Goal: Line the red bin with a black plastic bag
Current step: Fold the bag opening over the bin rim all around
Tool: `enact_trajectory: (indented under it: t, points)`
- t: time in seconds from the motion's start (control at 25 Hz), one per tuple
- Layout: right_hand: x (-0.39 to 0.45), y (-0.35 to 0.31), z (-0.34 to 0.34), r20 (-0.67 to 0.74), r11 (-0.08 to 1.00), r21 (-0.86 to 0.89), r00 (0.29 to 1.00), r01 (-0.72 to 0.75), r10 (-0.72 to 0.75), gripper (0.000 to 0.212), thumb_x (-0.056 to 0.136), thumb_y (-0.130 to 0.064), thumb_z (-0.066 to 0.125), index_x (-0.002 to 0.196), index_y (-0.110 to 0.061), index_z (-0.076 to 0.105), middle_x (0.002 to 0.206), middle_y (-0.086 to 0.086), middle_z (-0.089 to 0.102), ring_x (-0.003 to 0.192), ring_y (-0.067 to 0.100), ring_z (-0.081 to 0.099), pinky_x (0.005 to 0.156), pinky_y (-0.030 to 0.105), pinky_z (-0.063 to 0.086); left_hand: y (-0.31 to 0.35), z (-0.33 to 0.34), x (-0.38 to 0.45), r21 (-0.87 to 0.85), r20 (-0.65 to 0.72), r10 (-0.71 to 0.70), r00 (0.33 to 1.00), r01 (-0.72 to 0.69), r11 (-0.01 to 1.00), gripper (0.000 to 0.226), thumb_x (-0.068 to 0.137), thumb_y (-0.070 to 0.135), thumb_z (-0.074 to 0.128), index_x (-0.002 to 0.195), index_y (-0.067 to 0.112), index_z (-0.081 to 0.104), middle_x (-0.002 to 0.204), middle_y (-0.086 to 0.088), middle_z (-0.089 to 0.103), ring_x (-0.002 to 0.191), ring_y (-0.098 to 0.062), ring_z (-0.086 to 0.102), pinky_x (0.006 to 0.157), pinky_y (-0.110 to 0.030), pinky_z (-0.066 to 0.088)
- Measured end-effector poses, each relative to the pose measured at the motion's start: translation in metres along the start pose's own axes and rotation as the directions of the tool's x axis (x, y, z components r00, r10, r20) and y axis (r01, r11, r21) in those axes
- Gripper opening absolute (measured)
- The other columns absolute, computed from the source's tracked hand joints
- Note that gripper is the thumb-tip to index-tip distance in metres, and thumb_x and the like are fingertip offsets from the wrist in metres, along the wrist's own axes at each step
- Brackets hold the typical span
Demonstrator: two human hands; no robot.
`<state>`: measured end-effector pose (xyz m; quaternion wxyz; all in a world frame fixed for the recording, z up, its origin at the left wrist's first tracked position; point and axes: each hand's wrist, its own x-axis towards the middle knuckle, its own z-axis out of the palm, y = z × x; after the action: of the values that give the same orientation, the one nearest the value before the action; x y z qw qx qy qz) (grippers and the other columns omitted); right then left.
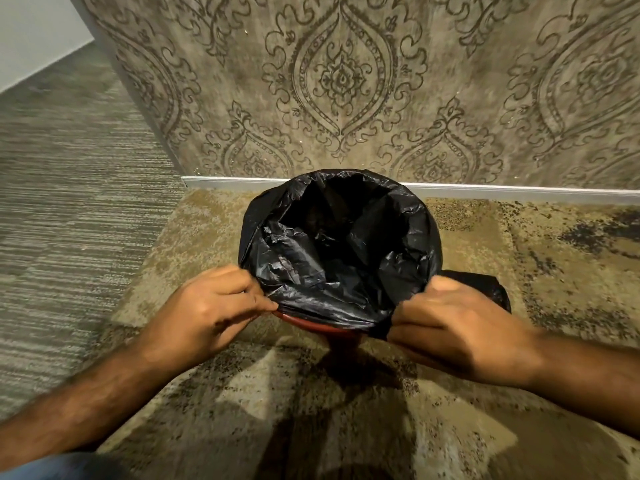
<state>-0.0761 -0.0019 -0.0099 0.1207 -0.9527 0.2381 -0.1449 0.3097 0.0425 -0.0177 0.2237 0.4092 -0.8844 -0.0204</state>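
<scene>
Head view: left hand (211, 306) and right hand (450, 320) pinch the black bag (332, 244) over the red bin (311, 323) rim at frame centre; patterned wall (346, 81) just behind, mottled rug (536, 254) open at both sides.

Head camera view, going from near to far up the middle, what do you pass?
Patterned rug → red bin rim → black plastic bag opening → white baseboard → patterned wallpaper.

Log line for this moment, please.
bag over far rim | near red rim exposed | left hand, right hand gripping bag edge
</scene>
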Motion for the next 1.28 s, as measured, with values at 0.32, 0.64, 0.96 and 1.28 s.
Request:
enact_trajectory:
  t: [0.32, 0.64, 0.96, 1.28]
  points:
    - [0.001, 0.001, 0.022, -0.027, 0.888, -0.327, 0.936, 0.324, -0.351, 0.022, 0.108, -0.013, 0.059, 0.104, -0.012, 0.081, 0.084, 0.001, 0.069, 0.06, 0.019, 0.058, 0.057, 0.036, 0.048, -0.001, 0.003, -0.001, 0.067, 0.028, 0.022, 0.999, -0.023, 0.997, 0.017, 0.102, 0.023, 0.064, 0.116, 0.019, 0.073, 0.132, 0.003, 0.072, 0.13, -0.014, 0.064, 0.11, -0.044, 0.05]
    - [0.002, 0.003, 0.028, -0.086, 0.895, -0.302, 0.925, 0.329, -0.37, 0.023, 0.109, -0.012, 0.058, 0.111, -0.008, 0.081, 0.088, 0.003, 0.073, 0.058, 0.02, 0.06, 0.055, 0.036, 0.047, 0.002, -0.006, 0.003, 0.142, 0.009, 0.072, 0.997, -0.072, 0.987, 0.024, 0.102, 0.018, 0.062, 0.115, 0.011, 0.082, 0.1, -0.004, 0.075, 0.088, -0.021, 0.07, 0.075, -0.032, 0.055]
    - [0.013, -0.01, 0.034, -0.139, 0.885, -0.337, 0.913, 0.322, -0.385, 0.026, 0.106, -0.009, 0.056, 0.108, -0.009, 0.082, 0.086, 0.002, 0.077, 0.061, 0.019, 0.068, 0.059, 0.031, 0.052, -0.031, 0.021, -0.041, 0.218, 0.026, 0.022, 0.999, -0.027, 0.976, 0.02, 0.101, 0.02, 0.06, 0.11, 0.015, 0.078, 0.111, -0.002, 0.076, 0.106, -0.024, 0.071, 0.085, -0.036, 0.049]
    - [0.002, 0.032, 0.013, -0.339, 0.976, 0.188, 0.926, -0.107, 0.167, 0.026, 0.091, -0.015, 0.058, 0.065, -0.012, 0.064, 0.058, -0.004, 0.054, 0.052, 0.005, 0.048, 0.054, 0.021, 0.037, -0.054, 0.032, -0.008, -0.803, 0.087, -0.78, 0.619, 0.507, 0.312, 0.028, 0.097, 0.02, 0.052, 0.086, 0.019, 0.078, 0.088, -0.001, 0.078, 0.085, -0.021, 0.072, 0.076, -0.033, 0.063]
